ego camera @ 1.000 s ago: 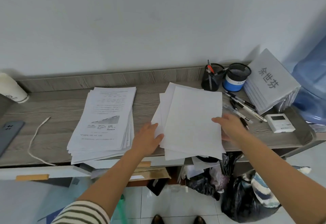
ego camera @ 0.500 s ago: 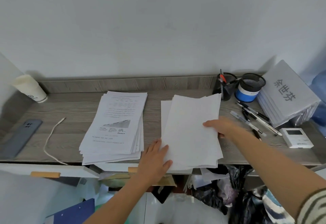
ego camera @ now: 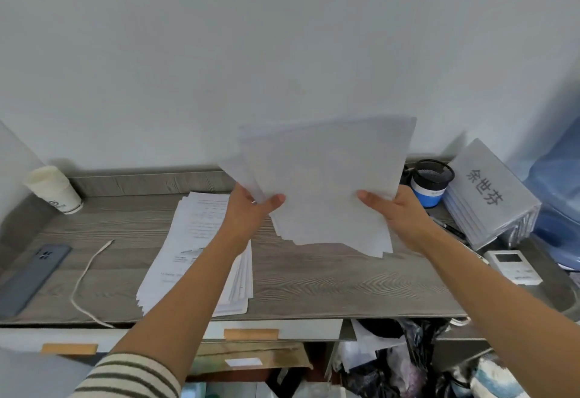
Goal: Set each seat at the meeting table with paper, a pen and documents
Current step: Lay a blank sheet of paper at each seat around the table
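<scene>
While both hands hold it up in front of the wall, the sheaf of blank paper stands tilted above the table, blank face toward the camera. Its long axis runs from the lower edge up toward the wall, the top leaning a little right. The sheets are fanned unevenly (their corners step out at lower right and upper left). The left hand pinches the sheaf's left edge, thumb on the front. The right hand grips the right edge the same way. Whether the lowest corners touch the table I cannot tell.

The printed documents lie flat in a loose stack to the left, long axis from the front edge toward the wall, partly under the left forearm. A pen lies just beyond the right wrist, near a mesh cup and stacked name cards. A phone, a white cord and a paper cup sit at the left end.
</scene>
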`<act>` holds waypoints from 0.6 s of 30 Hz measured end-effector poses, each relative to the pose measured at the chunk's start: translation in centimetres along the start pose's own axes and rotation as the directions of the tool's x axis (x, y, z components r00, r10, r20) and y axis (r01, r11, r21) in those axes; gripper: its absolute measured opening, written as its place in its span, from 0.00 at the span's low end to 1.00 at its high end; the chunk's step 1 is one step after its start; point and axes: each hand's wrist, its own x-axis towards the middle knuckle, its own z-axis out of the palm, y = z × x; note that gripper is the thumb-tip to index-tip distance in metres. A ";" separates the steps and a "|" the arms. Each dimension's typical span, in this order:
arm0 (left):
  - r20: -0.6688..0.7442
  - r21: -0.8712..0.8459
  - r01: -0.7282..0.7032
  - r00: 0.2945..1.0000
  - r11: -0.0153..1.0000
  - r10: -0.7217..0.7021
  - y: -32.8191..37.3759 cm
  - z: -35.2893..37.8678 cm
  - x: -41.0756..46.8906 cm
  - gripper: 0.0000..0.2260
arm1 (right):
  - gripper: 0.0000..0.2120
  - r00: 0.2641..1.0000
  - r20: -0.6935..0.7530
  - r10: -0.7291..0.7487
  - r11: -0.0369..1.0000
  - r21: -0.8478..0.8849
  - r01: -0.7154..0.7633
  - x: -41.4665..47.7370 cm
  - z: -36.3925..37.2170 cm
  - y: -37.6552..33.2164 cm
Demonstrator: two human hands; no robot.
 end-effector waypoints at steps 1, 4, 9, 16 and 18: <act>0.009 -0.016 -0.026 1.000 1.000 0.026 0.6 0.2 0.2 0.20 | 0.07 1.000 -0.002 0.010 1.000 0.011 -0.010 0.0 0.0 0.1; 0.034 0.015 -0.058 0.998 0.998 0.058 1.0 1.2 0.1 0.17 | 0.10 0.998 -0.023 0.059 0.998 0.029 -0.059 -0.1 -0.4 1.4; 0.102 0.110 0.004 0.995 0.994 -0.015 -1.0 2.7 -0.5 0.19 | 0.11 0.979 -0.001 0.206 0.979 0.003 -0.206 -0.4 -0.4 4.3; 0.097 -0.007 0.152 0.984 0.988 -0.151 -1.9 2.4 -1.5 0.15 | 0.08 0.974 -0.083 0.210 0.978 0.007 -0.210 -1.2 1.5 4.4; 0.091 -0.133 0.209 0.976 0.969 -0.198 -1.1 1.3 -2.5 0.17 | 0.09 0.975 -0.051 0.214 0.977 0.014 -0.214 -1.9 1.9 3.3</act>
